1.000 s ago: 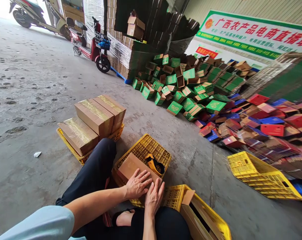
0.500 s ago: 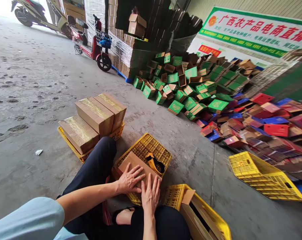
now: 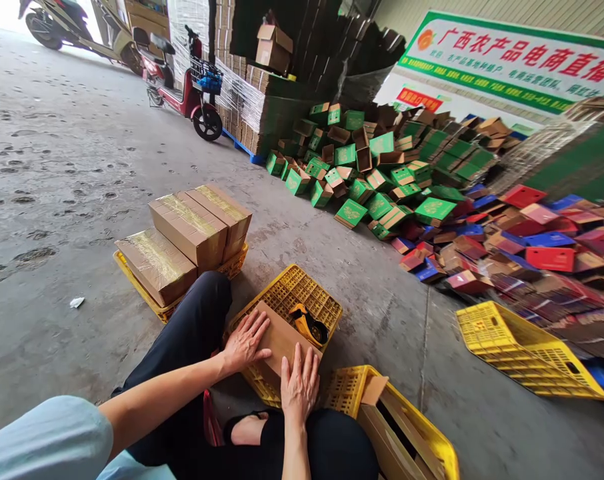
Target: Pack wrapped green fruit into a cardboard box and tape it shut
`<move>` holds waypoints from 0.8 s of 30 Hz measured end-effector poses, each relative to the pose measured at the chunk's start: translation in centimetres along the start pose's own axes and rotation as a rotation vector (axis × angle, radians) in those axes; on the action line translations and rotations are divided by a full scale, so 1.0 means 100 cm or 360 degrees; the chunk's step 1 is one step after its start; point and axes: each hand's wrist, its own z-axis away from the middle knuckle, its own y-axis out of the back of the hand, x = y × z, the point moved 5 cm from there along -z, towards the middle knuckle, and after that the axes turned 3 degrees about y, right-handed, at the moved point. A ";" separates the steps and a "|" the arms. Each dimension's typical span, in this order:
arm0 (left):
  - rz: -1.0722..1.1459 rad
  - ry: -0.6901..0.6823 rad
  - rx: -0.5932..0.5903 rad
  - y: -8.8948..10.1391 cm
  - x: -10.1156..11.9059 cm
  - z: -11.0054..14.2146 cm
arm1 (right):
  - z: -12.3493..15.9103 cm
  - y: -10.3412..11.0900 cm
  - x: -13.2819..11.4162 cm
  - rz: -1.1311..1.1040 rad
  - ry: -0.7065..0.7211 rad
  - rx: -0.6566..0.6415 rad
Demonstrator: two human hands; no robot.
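Observation:
A brown cardboard box (image 3: 282,335) lies on an upturned yellow plastic crate (image 3: 305,291) between my legs. My left hand (image 3: 247,341) rests flat on the box's left end, fingers stretched out. On the right part of the box's top lies my right hand (image 3: 301,383), also open with its fingers spread. Behind the box, on the same crate, sits a yellow and black tape dispenser (image 3: 309,325), which neither hand touches.
Taped cartons (image 3: 189,223) are stacked on a low yellow crate at left. Another yellow crate (image 3: 445,448) beside my right knee holds open cardboard. Farther right stands a yellow crate (image 3: 532,350). Beyond are heaped green boxes (image 3: 352,213), red and blue boxes, and a red scooter (image 3: 182,100).
My left hand has slid left along the box top, away from my right hand, baring the middle of the lid. My right hand has barely moved.

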 end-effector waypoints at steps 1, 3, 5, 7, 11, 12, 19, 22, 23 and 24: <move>0.0003 0.0002 -0.0010 0.001 -0.002 0.000 | 0.000 0.000 0.000 0.0001 0.0001 0.0001; 0.0015 -0.0008 -0.0033 0.001 -0.004 0.000 | 0.000 0.000 -0.001 0.0002 0.0002 0.0007; 0.0026 -0.0020 -0.0052 0.002 -0.004 0.001 | 0.000 0.001 -0.001 0.0001 0.0000 0.0012; 0.0030 -0.0035 -0.0072 0.002 0.000 0.005 | 0.000 0.001 -0.001 0.0004 -0.0005 0.0010; 0.0043 -0.0098 -0.0143 -0.002 0.015 0.024 | 0.001 0.002 -0.003 0.0048 -0.0012 0.0009; 0.0049 -0.0117 -0.0166 -0.003 0.019 0.030 | 0.001 0.002 -0.005 0.0060 -0.0018 0.0015; 0.0080 -0.0186 -0.0272 -0.002 0.023 0.042 | 0.017 -0.017 -0.060 -0.0171 0.0241 -0.0116; 0.0132 -0.0260 -0.0295 0.003 0.014 0.041 | 0.026 -0.020 -0.078 -0.0233 0.0250 -0.0136; 0.0147 -0.0264 -0.0289 0.005 0.009 0.042 | 0.029 -0.019 -0.079 -0.0222 0.0231 -0.0138; 0.0157 -0.0250 -0.0276 0.008 0.005 0.042 | 0.031 -0.016 -0.078 -0.0201 0.0211 -0.0142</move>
